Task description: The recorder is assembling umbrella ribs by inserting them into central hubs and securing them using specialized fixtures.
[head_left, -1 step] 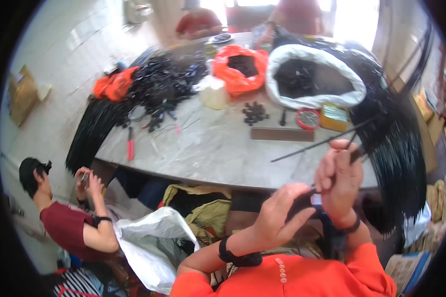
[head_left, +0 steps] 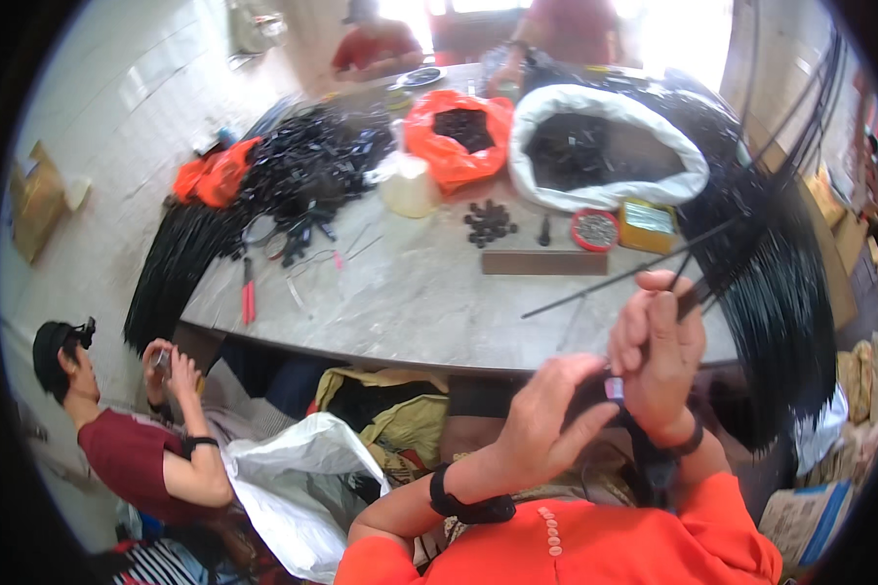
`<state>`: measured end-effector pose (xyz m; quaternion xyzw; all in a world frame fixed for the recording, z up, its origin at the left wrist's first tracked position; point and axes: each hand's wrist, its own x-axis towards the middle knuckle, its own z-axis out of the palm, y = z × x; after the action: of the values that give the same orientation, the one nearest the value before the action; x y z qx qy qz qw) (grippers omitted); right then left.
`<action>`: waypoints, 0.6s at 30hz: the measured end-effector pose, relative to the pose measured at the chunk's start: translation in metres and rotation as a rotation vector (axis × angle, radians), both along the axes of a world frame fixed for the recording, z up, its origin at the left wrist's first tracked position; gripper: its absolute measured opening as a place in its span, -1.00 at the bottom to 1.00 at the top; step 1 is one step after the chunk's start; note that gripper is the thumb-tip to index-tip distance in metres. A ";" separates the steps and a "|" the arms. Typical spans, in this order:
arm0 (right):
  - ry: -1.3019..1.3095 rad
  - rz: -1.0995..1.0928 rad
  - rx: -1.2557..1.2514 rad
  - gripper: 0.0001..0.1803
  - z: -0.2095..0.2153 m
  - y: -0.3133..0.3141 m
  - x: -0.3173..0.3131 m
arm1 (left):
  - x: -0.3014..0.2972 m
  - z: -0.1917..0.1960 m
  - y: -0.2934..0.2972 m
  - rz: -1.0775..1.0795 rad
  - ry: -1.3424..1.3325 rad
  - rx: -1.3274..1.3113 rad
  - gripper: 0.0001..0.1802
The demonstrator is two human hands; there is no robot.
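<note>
At the near edge of the grey stone worktop (head_left: 410,292) the right hand (head_left: 658,356) is closed around a bunch of thin black rods (head_left: 683,292), whose ends splay out past the fingers over the slab. The left hand (head_left: 546,424) lies just beside it with its fingers curled loosely toward the right palm, thumb touching a small pale piece (head_left: 615,388) held between the two hands; whether the left hand truly grips it cannot be told.

Across the worktop's far side stands a wide white sack (head_left: 610,146), rolled open and full of small black parts, with an open orange plastic bag (head_left: 458,132) of the same just to its left. A second orange bag (head_left: 215,175) lies crumpled at the left end beside a heap of black fittings (head_left: 312,166). In front of the white sack sit a round red tin (head_left: 595,230) and a flat yellow rectangular box (head_left: 649,224), side by side, and a brown wooden strip (head_left: 544,261) just nearer. A translucent plastic jug (head_left: 410,185) stands near the orange bag.

The middle of the slab is bare. Long black rod bundles (head_left: 771,292) hang over the right end, and another bundle (head_left: 180,263) hangs over the left corner, near red-handled pliers (head_left: 249,297). Below the front edge lies a white plastic sack (head_left: 293,478), next to a seated person (head_left: 137,439) in a dark red shirt.
</note>
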<state>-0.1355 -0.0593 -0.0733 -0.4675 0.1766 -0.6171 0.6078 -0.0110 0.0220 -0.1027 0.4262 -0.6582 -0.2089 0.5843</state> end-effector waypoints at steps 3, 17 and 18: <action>-0.015 -0.033 -0.039 -0.71 -0.009 -0.010 -0.012 | -0.014 -0.007 -0.017 0.001 -0.087 0.023 -0.55; 0.151 0.174 -0.063 -0.66 0.016 -0.031 -0.035 | -0.027 -0.015 -0.020 -0.260 0.601 0.496 -0.76; 0.151 0.173 -0.070 -0.66 0.017 -0.034 -0.036 | -0.027 -0.015 -0.021 -0.246 0.615 0.490 -0.76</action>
<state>-0.1713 -0.0930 -0.0566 -0.5470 0.1592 -0.5311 0.6273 -0.0379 0.0014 -0.1181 0.3887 -0.4296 -0.5453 0.6058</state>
